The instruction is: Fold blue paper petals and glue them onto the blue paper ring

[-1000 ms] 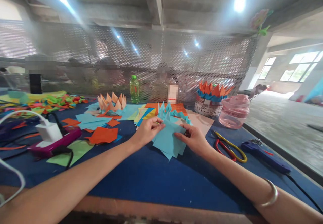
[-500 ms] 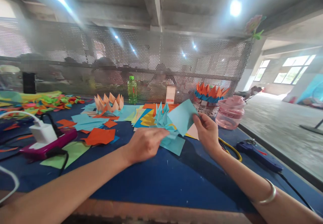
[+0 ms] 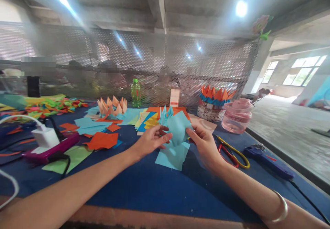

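Note:
My right hand (image 3: 203,141) pinches a light-blue square of paper (image 3: 178,127) by its right edge, and the sheet bends slightly. At the sheet's left edge is my left hand (image 3: 152,140), thumb and fingers apart; whether the thumb touches the paper I cannot tell. Behind the raised sheet stands a light-blue folded paper piece with points (image 3: 165,115), partly hidden. More light-blue sheets (image 3: 171,158) lie on the blue tabletop (image 3: 144,187) below my hands.
Scissors (image 3: 242,156) with red and yellow handles and a blue corded tool (image 3: 269,160) lie right. Behind are a pink jug (image 3: 236,117), an orange-and-blue paper piece (image 3: 216,95) on a container, a peach paper ring (image 3: 112,107) and a green bottle (image 3: 135,93). A purple power strip (image 3: 51,150) sits left.
My right hand has brought the light-blue square lower and to the left. My left hand has turned and opened its fingers beside it. Scissors and lower sheets show more.

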Motion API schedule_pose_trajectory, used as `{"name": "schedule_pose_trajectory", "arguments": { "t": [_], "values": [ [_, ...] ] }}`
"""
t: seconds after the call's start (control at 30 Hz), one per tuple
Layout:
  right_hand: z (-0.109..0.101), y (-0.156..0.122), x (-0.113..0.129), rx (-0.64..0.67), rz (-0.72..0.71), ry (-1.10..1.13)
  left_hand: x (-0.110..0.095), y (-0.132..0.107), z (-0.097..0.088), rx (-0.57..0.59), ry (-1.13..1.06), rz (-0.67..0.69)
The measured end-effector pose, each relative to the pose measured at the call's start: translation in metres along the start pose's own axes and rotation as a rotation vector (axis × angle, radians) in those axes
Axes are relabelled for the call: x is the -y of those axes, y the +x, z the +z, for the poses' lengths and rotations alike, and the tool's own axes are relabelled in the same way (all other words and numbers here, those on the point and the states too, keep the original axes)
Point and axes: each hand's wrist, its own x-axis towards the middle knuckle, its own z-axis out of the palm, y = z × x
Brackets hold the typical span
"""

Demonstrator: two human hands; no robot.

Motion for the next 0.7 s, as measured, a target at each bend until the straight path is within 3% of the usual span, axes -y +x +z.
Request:
{"name": "schedule_pose_trajectory", "arguments": {
  "t": [0.13, 0.3, 0.47, 0.7],
  "values": [
    [0.002, -0.003, -0.002, 0.066, 0.053, 0.038, -0.002, -0.001, 0.001, 0.041, -0.144, -0.039],
    [-0.001, -0.001, -0.006, 0.045, 0.083, 0.081, 0.000, -0.001, -0.002, 0.108, -0.289, -0.161],
    [-0.004, 0.001, -0.006, 0.122, 0.088, -0.010, 0.005, -0.001, -0.005, 0.082, -0.200, -0.172],
    [-0.008, 0.006, -0.008, 0.247, 0.149, -0.001, 0.003, 0.001, -0.011, 0.097, -0.002, -0.071]
  ]
}}
